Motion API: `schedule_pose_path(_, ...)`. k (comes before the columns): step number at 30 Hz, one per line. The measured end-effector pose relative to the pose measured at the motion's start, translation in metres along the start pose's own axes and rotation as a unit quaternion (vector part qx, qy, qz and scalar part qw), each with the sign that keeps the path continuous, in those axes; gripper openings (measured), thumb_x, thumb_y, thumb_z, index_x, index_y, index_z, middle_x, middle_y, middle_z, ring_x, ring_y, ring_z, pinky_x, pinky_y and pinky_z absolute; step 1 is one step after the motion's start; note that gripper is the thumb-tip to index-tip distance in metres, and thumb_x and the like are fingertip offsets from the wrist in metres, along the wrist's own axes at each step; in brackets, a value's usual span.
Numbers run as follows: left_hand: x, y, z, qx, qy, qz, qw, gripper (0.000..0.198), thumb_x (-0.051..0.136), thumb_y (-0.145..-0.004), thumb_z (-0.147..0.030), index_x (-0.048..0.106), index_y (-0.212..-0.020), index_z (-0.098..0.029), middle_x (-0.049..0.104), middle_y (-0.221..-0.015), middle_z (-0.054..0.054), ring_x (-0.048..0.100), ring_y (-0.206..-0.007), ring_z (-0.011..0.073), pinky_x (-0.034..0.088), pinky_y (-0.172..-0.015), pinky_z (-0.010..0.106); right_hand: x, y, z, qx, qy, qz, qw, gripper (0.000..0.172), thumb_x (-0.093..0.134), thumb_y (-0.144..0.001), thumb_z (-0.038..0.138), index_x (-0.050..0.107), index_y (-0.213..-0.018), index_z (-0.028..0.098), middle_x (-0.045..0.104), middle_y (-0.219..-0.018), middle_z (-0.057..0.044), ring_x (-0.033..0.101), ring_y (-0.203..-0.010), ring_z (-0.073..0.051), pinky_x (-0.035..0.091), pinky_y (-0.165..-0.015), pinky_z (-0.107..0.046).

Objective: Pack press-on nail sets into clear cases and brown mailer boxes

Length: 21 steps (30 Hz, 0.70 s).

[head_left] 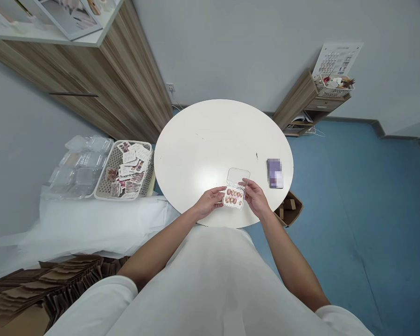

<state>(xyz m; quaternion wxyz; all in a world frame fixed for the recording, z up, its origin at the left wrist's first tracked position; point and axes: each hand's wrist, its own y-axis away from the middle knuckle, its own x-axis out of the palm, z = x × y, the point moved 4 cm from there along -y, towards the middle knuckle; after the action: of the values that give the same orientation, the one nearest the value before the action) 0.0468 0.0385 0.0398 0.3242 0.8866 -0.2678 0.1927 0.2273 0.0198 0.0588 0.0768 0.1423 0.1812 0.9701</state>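
Note:
A small clear plastic case (234, 197) is held between my two hands over the near edge of the white round table (203, 135). Its transparent lid (238, 176) stands raised on the far side. Inside sit several pinkish-brown oval pieces in rows that look like press-on nails (233, 192). My left hand (210, 202) grips the case's left side, thumb on top and fingers partly below. My right hand (255, 198) holds the right side near the hinge, with fingertips at the raised lid. The undersides of the fingers are hidden.
A purple box-like item, blurred (275, 173), lies at the table's right. Left of the table stands a white basket (100, 186) of cards and small packs, beside stacked clear plastic boxes (80, 161). An open cardboard box (296, 211) sits on the floor at right; folded cardboard (70, 284) lies lower left.

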Motion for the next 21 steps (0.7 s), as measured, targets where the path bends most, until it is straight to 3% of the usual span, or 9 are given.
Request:
schedule_pose_path(8, 0.001, -0.003, 0.006, -0.028, 0.039, -0.009, 0.999, 0.044, 0.068, -0.070, -0.033, 0.058, -0.110, -0.019, 0.062, -0.102, 0.009, 0.057, -0.085, 0.0127, 0.043, -0.076, 0.028, 0.001, 0.004, -0.004, 0.009, -0.037, 0.012, 0.999, 0.026, 0.063, -0.069, 0.039, 0.061, -0.091, 0.026, 0.061, -0.105, -0.002, 0.056, -0.092, -0.018, 0.048, -0.073, -0.033)
schedule_pose_path(21, 0.006, -0.001, 0.000, -0.018, 0.085, -0.026, 0.996, 0.040, 0.069, -0.069, -0.030, 0.061, -0.106, -0.019, 0.063, -0.095, 0.006, 0.056, -0.076, 0.0092, 0.042, -0.071, 0.024, 0.006, 0.013, -0.008, 0.041, -0.091, -0.009, 0.995, 0.028, 0.064, -0.065, 0.028, 0.063, -0.093, 0.026, 0.057, -0.113, -0.001, 0.055, -0.094, -0.017, 0.048, -0.077, -0.031)
